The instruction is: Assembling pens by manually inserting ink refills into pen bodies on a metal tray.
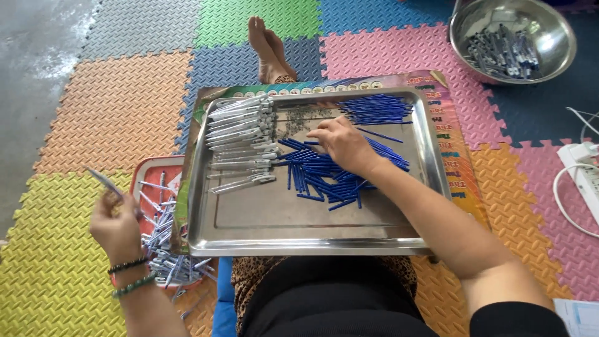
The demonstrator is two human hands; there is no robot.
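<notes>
A steel tray (262,218) rests on my lap. A row of white pen barrels (240,140) lies along its left side. Blue pen refills (318,178) are heaped in its middle, and a neater bundle of blue refills (377,109) lies at its far edge. My right hand (342,145) rests palm down on the heap, fingers touching the refills. My left hand (115,224), with bead bracelets on the wrist, is out to the left of the tray and holds a white pen (103,181) above a red tray (150,171) of finished pens (165,249).
A steel bowl (465,19) with grey pen parts stands at the far right. A white power strip (583,171) with cables lies at the right edge. Coloured foam mats (125,106) cover the floor. My bare feet (265,47) stretch out beyond the tray.
</notes>
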